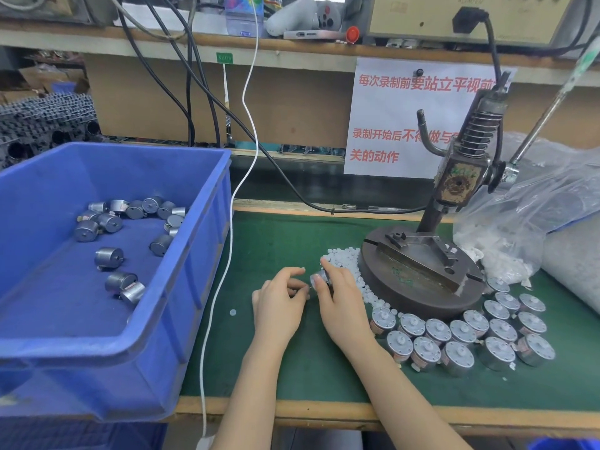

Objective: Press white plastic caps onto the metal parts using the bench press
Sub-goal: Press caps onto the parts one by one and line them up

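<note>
Right hand grips small silver cylindrical metal motor, left hand curled at its shaft, grip unclear; likely cap-seating, next: onto dark iron bench press.

held metal part mostly hidden

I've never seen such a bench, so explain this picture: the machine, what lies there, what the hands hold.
One camera, worn on the person's head, looks down at the bench. The dark machine at right is a lever bench press. Loose white caps lie on the green mat beside its base; capped metal parts stand in rows in front. The blue bin holds uncapped metal parts. The right hand grips one metal part; the left hand meets its tip, contents too small to tell.
</note>
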